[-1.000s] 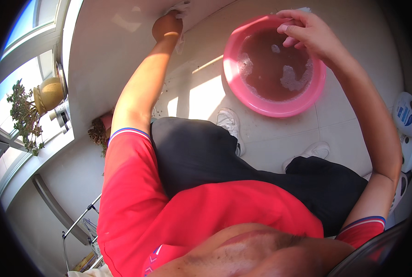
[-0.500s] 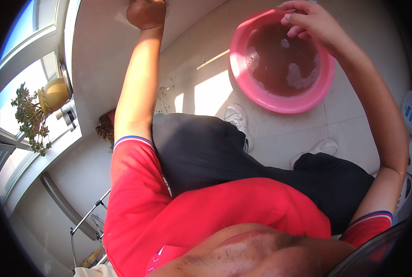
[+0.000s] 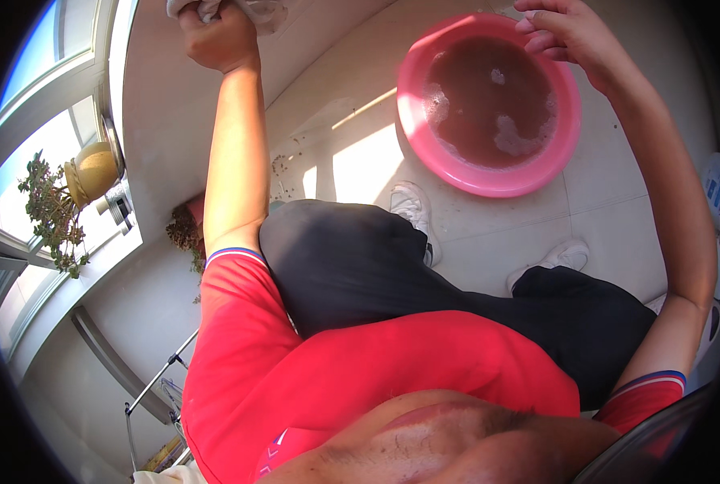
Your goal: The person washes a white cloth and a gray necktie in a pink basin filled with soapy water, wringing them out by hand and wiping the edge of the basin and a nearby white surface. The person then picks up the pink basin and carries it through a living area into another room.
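At the upper left, my left hand [image 3: 224, 42] grips a crumpled whitish cloth [image 3: 265, 14] against the pale wall [image 3: 312, 31]; the cloth is partly cut off by the top edge. Farther right, a pink plastic basin [image 3: 489, 185] stands on the tiled floor, holding murky brown water [image 3: 485, 105] with patches of foam. Just beyond the basin's upper right rim hangs my right hand [image 3: 574, 36]. Its fingers are loosely bent and apart, with nothing seen in them.
My white shoes [image 3: 411, 206] stand on the tiles near the basin. On the left windowsill sits a potted plant [image 3: 94, 171]; another plant [image 3: 184, 230] is low by the wall. A metal rack [image 3: 152, 383] is at lower left, and bottles [image 3: 715, 181] line the right edge.
My left hand has moved left and a little nearer along the wall, bringing the cloth into view. My right hand has shifted slightly right, away from over the water.
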A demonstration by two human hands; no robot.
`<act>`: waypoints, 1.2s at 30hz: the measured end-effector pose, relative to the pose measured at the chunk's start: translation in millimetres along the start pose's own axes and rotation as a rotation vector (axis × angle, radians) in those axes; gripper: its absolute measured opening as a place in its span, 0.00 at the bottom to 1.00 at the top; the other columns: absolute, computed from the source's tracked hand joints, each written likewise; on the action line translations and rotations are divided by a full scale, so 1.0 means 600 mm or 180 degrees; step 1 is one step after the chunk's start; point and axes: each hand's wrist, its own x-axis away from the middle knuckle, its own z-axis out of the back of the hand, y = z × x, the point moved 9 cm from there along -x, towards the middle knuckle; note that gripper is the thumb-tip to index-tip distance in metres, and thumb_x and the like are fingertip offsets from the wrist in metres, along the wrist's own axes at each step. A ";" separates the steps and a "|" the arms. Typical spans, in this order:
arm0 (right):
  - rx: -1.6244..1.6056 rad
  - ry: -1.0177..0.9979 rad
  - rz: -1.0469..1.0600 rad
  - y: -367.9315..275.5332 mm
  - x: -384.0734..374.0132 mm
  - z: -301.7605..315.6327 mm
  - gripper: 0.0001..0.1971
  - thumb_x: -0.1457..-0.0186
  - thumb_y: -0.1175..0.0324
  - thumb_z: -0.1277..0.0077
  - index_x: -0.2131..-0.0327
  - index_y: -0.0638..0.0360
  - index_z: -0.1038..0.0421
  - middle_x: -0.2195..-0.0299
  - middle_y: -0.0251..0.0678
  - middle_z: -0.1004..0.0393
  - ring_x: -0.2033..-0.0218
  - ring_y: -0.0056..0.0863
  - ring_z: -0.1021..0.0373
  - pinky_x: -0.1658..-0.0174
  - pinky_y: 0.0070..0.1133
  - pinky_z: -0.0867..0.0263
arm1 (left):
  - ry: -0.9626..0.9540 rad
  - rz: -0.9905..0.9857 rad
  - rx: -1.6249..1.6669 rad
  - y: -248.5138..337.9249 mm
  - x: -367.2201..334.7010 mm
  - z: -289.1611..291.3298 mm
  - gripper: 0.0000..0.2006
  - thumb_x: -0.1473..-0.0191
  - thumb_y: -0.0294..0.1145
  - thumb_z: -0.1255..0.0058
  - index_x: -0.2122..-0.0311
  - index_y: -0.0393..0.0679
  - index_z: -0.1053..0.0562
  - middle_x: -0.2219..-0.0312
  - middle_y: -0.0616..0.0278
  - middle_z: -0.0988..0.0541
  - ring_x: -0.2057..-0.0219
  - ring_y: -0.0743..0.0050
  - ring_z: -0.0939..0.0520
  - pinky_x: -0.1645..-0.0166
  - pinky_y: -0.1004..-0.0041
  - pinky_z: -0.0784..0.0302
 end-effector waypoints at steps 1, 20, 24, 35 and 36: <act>-0.0006 -0.0040 0.0016 -0.006 -0.003 -0.012 0.19 0.43 0.72 0.53 0.49 0.71 0.35 0.64 0.41 0.24 0.73 0.25 0.25 0.69 0.18 0.29 | 0.0014 -0.0017 -0.0037 -0.004 -0.001 0.003 0.13 0.58 0.34 0.44 0.64 0.44 0.23 0.74 0.54 0.19 0.72 0.53 0.18 0.66 0.64 0.23; 0.0058 -0.0063 0.0104 -0.047 0.017 -0.041 0.15 0.42 0.71 0.54 0.53 0.68 0.32 0.66 0.41 0.23 0.73 0.24 0.24 0.70 0.17 0.30 | 0.0277 0.0248 0.0921 -0.028 -0.017 0.021 0.15 0.59 0.36 0.40 0.66 0.41 0.24 0.71 0.58 0.18 0.71 0.59 0.18 0.63 0.68 0.23; 0.0252 -0.0119 -0.0007 -0.040 0.025 -0.071 0.13 0.42 0.71 0.54 0.54 0.67 0.31 0.67 0.40 0.22 0.73 0.23 0.24 0.71 0.17 0.31 | -0.0384 0.0073 -0.0306 -0.057 0.042 -0.023 0.13 0.54 0.39 0.45 0.61 0.50 0.24 0.70 0.54 0.18 0.69 0.53 0.18 0.63 0.64 0.22; 0.0287 -0.0007 -0.0249 0.019 -0.001 -0.018 0.13 0.41 0.71 0.55 0.54 0.67 0.32 0.67 0.42 0.23 0.73 0.26 0.24 0.73 0.19 0.30 | -0.3042 0.0532 -0.1068 -0.199 0.228 -0.129 0.19 0.55 0.46 0.45 0.59 0.48 0.23 0.67 0.50 0.19 0.65 0.46 0.18 0.60 0.56 0.23; 0.0220 0.0010 -0.0235 0.017 -0.008 -0.015 0.14 0.41 0.71 0.55 0.54 0.68 0.32 0.67 0.42 0.23 0.73 0.26 0.24 0.72 0.19 0.30 | -0.3507 0.0408 -0.0760 -0.219 0.256 -0.147 0.21 0.56 0.46 0.44 0.58 0.44 0.23 0.65 0.48 0.19 0.64 0.47 0.18 0.58 0.58 0.23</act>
